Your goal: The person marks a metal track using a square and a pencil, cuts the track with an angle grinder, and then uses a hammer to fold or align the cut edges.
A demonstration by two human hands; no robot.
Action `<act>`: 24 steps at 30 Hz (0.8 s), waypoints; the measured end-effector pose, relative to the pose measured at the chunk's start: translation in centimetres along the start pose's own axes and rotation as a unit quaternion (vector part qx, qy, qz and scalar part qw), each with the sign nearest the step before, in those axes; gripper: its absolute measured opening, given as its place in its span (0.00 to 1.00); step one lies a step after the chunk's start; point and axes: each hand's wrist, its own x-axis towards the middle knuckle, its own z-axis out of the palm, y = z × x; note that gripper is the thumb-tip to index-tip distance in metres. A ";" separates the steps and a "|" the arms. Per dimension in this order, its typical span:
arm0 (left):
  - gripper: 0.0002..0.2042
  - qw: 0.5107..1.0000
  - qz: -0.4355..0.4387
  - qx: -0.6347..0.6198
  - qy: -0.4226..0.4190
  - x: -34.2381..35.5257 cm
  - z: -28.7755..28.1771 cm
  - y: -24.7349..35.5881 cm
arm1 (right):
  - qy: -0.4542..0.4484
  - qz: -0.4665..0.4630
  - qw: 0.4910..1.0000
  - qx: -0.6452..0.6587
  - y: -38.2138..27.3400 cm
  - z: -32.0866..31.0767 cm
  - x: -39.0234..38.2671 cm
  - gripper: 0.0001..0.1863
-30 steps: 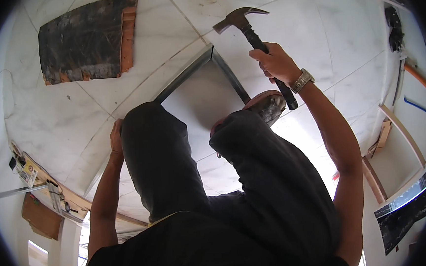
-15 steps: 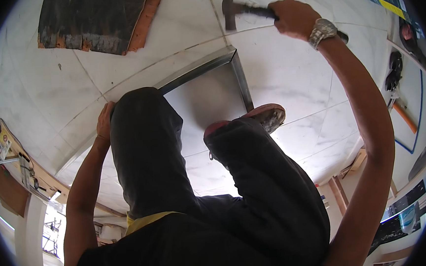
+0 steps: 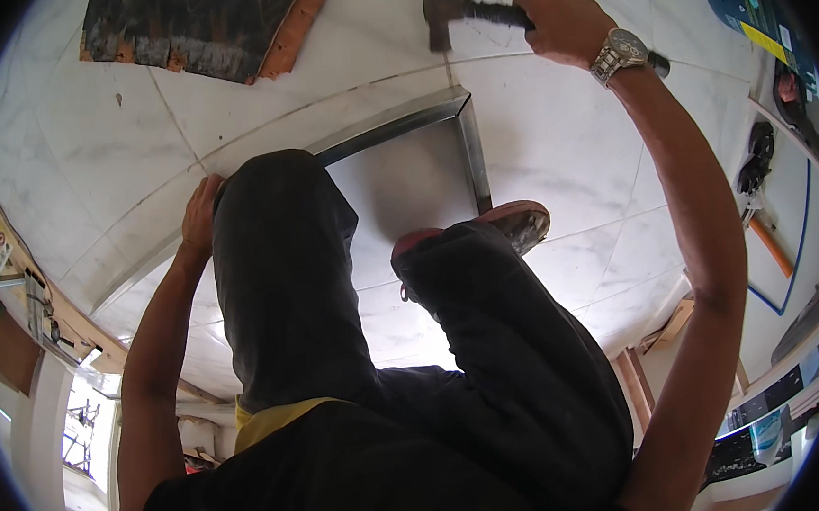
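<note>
My right hand (image 3: 566,28), with a watch on its wrist, grips a dark claw hammer (image 3: 490,13) by the handle and holds it raised. The hammer's head points left, over the far part of the floor, and its butt sticks out past my wrist. A grey metal frame (image 3: 391,126) with a mitred corner lies on the pale tiles beyond my knees. My left hand (image 3: 201,216) is closed on the frame's bar at the left, its fingertips partly hidden by my left knee (image 3: 283,217). My shoe (image 3: 519,223) is close to the frame's short side.
A dark, ragged-edged board (image 3: 194,28) lies on the tiled floor (image 3: 572,130) at the far left. A blue and yellow package (image 3: 749,18) is at the far right. An orange tube-like thing (image 3: 772,247) and a blue line (image 3: 808,218) are at the right.
The view has shifted slightly, with the floor and board appearing higher. The hammer stays raised in my right hand, and my left hand keeps its place at the frame.
</note>
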 end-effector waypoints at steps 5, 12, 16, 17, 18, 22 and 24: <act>0.15 0.999 -0.054 -0.001 -0.004 0.0 0.4 -0.5 | -0.037 -0.004 0.999 -0.031 -0.5 -0.4 -0.5 0.14; 0.16 0.999 -0.050 0.009 0.011 -0.3 0.7 -0.6 | 0.004 0.087 0.995 0.055 -0.5 0.9 -0.5 0.15; 0.16 0.999 -0.040 0.005 0.006 -0.2 0.4 -0.3 | 0.022 -0.008 1.000 -0.015 0.5 0.9 -0.6 0.15; 0.16 1.000 -0.028 0.007 0.009 -0.3 0.4 -0.3 | 0.013 0.005 1.000 0.024 1.0 0.4 -0.5 0.15; 0.16 1.000 -0.012 0.007 0.018 -0.5 0.5 -0.3 | -0.013 0.015 1.000 0.022 0.8 0.6 -0.4 0.15; 0.15 0.999 -0.046 0.001 0.025 -0.3 0.8 -0.6 | 0.022 0.031 0.999 -0.001 -0.6 2.0 -1.9 0.15; 0.16 0.997 -0.074 -0.010 0.011 -0.3 0.9 -0.9 | -0.031 0.019 0.999 0.006 -0.3 1.5 -1.1 0.15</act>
